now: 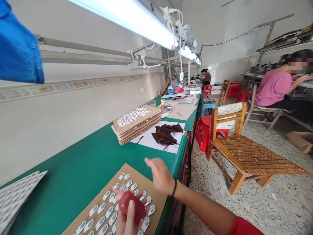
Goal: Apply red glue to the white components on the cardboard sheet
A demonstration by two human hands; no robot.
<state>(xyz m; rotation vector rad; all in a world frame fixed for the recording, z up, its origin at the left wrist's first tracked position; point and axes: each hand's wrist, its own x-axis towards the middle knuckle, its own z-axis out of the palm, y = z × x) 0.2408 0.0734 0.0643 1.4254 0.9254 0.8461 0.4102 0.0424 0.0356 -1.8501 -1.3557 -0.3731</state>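
Observation:
My left hand point(127, 222) grips a small red squeeze bottle point(130, 202) with a pale nozzle pointing up-left, at the bottom of the head view. It hovers over a brown cardboard sheet point(122, 199) covered with several small white oval pieces point(107, 212) in rows. My right hand point(160, 176) is raised above the sheet's far right corner, fingers loosely spread, holding nothing. A black band circles its wrist. The sheet lies on a green table point(80, 169).
A stack of cardboard sheets point(137, 124) and dark brown material on white paper point(167, 133) lie further along the table. A wooden chair point(242, 150) and red stools point(206, 130) stand to the right. A person in pink point(276, 86) sits at the far right. Another sheet point(17, 195) lies at left.

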